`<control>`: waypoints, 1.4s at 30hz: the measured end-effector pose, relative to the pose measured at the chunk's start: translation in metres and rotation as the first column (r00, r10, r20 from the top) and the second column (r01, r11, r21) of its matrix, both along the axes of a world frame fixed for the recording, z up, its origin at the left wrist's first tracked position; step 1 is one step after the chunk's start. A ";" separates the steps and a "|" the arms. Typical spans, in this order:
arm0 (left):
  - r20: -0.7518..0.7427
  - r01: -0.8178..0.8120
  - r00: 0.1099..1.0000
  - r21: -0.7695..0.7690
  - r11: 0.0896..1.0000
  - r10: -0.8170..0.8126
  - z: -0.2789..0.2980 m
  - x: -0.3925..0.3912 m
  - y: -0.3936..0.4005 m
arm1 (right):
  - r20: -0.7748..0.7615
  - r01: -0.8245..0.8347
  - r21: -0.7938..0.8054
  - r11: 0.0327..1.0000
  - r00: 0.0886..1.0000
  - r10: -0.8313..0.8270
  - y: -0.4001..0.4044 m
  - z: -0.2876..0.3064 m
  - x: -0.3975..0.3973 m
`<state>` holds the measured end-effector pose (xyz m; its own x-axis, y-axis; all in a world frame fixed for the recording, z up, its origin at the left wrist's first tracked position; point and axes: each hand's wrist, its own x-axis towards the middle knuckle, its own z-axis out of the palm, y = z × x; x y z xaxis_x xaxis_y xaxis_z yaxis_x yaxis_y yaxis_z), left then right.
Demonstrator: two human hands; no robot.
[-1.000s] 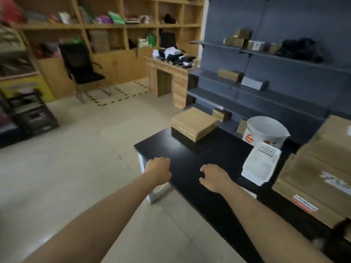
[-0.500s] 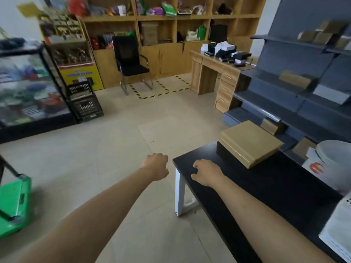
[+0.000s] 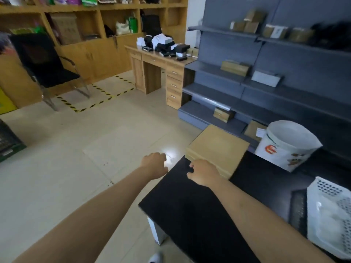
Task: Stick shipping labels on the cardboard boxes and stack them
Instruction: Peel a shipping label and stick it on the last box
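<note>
Both hands reach, loosely curled and empty: left hand [image 3: 154,164] and right hand [image 3: 204,174] should grip opposite edges of the flat tan cardboard box [image 3: 218,149] on the black surface [image 3: 190,205].

Both your bare arms reach forward from the bottom of the view, nearly parallel. Your left hand [image 3: 154,164] is seen from the back, fingers loosely curled under, holding nothing. Your right hand [image 3: 204,173] sits a little further forward and apart from the left, knuckles up, fingers bent downward in a relaxed curl, gripping nothing.
</note>
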<state>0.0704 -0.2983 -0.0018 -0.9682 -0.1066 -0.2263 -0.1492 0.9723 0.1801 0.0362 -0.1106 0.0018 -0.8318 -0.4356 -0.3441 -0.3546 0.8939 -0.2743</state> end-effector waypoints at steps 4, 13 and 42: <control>-0.008 0.032 0.999 0.215 0.976 -0.031 -0.013 -0.069 0.017 | 0.012 0.269 -0.031 0.963 0.963 -0.269 0.018 -0.007 -0.034; -0.004 -0.002 1.000 0.491 0.871 0.005 -0.054 -0.174 0.047 | 0.079 0.772 -0.228 0.593 0.622 -0.779 0.079 -0.050 -0.074; 0.101 -0.242 0.965 0.701 0.671 0.242 -0.153 -0.215 0.081 | 0.293 0.869 -0.491 -0.053 0.108 -0.950 0.091 -0.157 -0.092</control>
<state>-0.1444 -0.2177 -0.1552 -0.9315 -0.1470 -0.3326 -0.3607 0.4899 0.7937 -0.0555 -0.0195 -0.1551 -0.6342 0.7076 -0.3117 0.6066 0.2054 -0.7680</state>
